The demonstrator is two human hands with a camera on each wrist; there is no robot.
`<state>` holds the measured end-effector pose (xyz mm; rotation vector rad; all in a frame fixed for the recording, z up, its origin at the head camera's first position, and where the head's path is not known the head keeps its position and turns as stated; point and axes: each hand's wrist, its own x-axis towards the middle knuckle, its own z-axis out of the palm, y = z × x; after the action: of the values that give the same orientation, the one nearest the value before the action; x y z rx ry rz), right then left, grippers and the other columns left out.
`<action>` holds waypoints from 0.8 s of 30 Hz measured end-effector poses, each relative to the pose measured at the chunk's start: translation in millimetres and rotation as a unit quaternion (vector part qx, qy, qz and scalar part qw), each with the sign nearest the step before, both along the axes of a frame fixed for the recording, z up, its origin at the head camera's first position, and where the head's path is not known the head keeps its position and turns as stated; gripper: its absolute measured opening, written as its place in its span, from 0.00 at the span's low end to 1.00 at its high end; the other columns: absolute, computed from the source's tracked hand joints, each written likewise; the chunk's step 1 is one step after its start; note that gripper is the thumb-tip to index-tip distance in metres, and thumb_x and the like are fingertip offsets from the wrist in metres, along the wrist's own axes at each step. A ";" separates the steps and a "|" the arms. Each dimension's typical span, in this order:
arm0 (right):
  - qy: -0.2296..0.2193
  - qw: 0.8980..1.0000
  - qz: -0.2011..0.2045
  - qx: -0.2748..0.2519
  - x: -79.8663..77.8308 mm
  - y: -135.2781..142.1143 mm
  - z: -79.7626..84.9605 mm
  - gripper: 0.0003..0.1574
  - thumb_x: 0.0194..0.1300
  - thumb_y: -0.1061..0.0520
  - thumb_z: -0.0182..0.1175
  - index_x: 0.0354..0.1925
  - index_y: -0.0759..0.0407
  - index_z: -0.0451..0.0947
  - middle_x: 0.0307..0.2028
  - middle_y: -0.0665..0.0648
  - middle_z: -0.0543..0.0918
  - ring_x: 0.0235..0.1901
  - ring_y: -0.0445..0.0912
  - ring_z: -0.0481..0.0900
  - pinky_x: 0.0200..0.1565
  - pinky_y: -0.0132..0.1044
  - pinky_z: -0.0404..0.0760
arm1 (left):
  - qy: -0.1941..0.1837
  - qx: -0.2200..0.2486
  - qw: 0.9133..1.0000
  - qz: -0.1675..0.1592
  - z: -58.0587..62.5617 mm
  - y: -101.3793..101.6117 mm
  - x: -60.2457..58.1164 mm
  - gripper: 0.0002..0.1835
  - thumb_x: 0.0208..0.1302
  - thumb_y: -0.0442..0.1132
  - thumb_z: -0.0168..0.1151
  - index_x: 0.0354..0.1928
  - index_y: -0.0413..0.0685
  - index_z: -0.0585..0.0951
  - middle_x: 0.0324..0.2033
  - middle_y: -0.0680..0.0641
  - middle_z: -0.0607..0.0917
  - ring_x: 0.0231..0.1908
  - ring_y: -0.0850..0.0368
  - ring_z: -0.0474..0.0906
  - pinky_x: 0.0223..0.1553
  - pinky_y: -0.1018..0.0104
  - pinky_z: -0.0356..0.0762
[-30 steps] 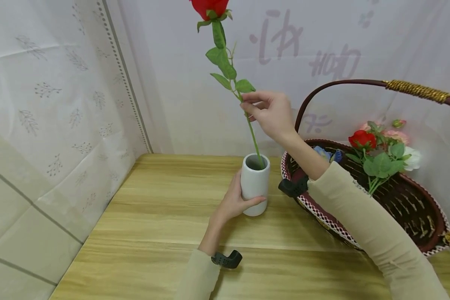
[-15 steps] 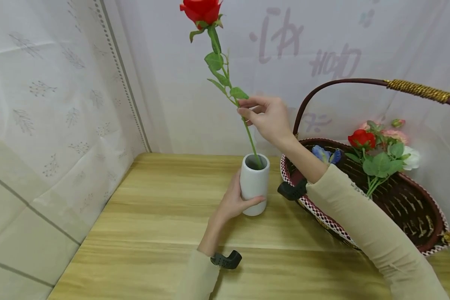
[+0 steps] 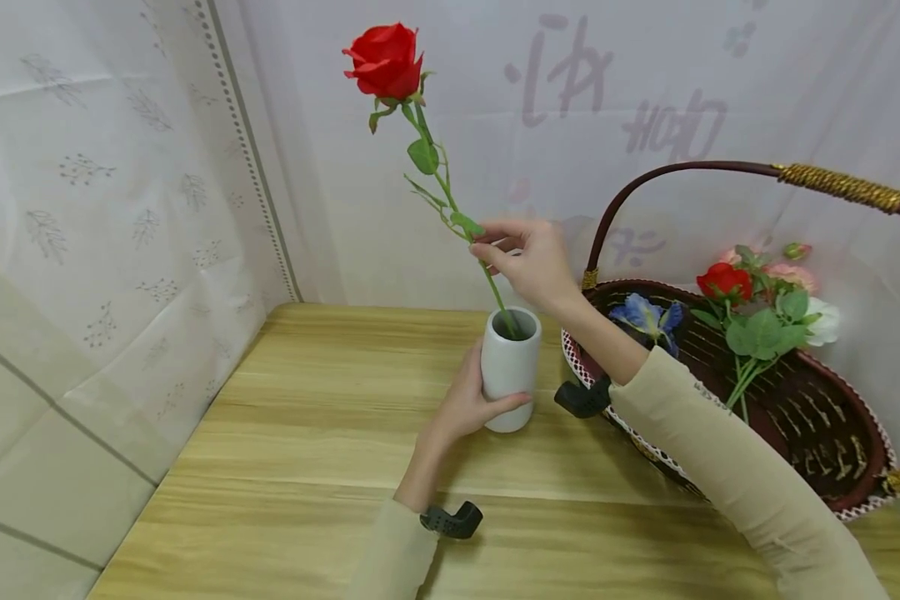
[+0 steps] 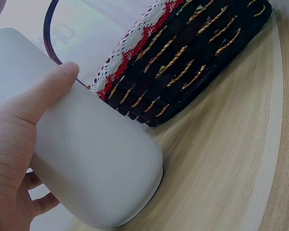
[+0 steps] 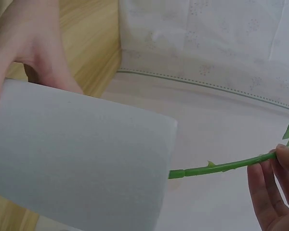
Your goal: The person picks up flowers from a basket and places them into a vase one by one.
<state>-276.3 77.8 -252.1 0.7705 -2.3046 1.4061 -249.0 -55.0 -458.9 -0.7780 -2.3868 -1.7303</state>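
Observation:
A white vase (image 3: pixel 508 379) stands upright on the wooden table, and my left hand (image 3: pixel 467 402) grips it round the left side. In the left wrist view the thumb lies across the vase (image 4: pixel 101 154). My right hand (image 3: pixel 528 258) pinches the green stem of a red rose (image 3: pixel 386 62) between thumb and fingertips, just below a leaf. The rose leans to the left, its bloom well above the vase. Its lower stem passes inside the vase mouth; the stem's end is hidden. In the right wrist view the stem (image 5: pixel 216 168) runs from the rim to the right hand (image 5: pixel 279 183).
A dark woven basket (image 3: pixel 832 417) with a lace rim and arched handle (image 3: pixel 690 164) stands at the right, partly behind the right forearm. It holds a blue flower (image 3: pixel 645 317) and a bunch of red, pink and white flowers (image 3: pixel 765 321). Printed cloth (image 3: pixel 330 192) hangs behind the table.
The right hand has come down and slightly left with the rose, so more stem sits inside the vase and the whole bloom shows. The left hand and vase have hardly moved.

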 end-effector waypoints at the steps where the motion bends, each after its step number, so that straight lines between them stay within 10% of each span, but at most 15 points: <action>1: 0.001 1.000 -0.001 0.002 0.9 0.6 -1.7 0.17 0.68 0.59 0.67 0.53 0.64 0.84 0.41 0.60 0.89 0.31 0.50 0.87 0.38 0.45 0.85 | -0.001 -0.003 1.000 0.000 0.0 -0.3 0.4 0.55 0.54 0.48 0.79 0.77 0.68 0.52 0.62 0.52 0.68 0.58 0.56 0.70 0.58 0.52 0.72; 24: 0.009 0.998 0.063 0.010 5.8 9.8 -32.0 0.11 0.68 0.60 0.67 0.48 0.61 0.86 0.39 0.56 0.89 0.30 0.46 0.85 0.35 0.38 0.84 | 0.056 0.030 0.998 -0.028 27.6 1.3 9.4 0.47 0.54 0.34 0.78 0.72 0.50 0.61 0.57 0.46 0.75 0.53 0.52 0.75 0.53 0.52 0.75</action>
<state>-270.6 87.6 -284.1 0.9468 -2.2963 1.4239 -239.5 -53.7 -431.4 -0.9169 -2.2510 -1.7216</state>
